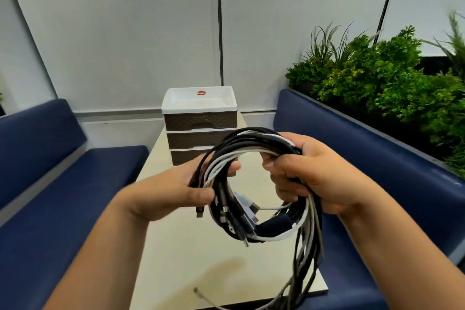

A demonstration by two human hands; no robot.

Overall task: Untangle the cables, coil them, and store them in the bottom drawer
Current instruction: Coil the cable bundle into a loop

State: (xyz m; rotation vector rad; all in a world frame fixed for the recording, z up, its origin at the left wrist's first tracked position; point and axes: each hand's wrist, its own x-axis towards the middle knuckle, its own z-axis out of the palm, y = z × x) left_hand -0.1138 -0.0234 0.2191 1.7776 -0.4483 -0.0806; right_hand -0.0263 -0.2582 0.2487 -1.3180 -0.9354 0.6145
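Observation:
A coil of black, white and grey cables is held up over the table between both hands. My left hand holds the coil's left side, thumb in front and fingers behind. My right hand grips the right side with fingers curled round the bundle. Several plug ends dangle at the bottom of the loop. Loose strands hang down past the table's near edge. A three-drawer unit with brown fronts and a white top stands at the far end of the table; the coil hides part of the bottom drawer.
The narrow cream table runs between two blue benches, the left bench and the right bench. Green plants sit behind the right bench. One cable end lies on the table near its front edge.

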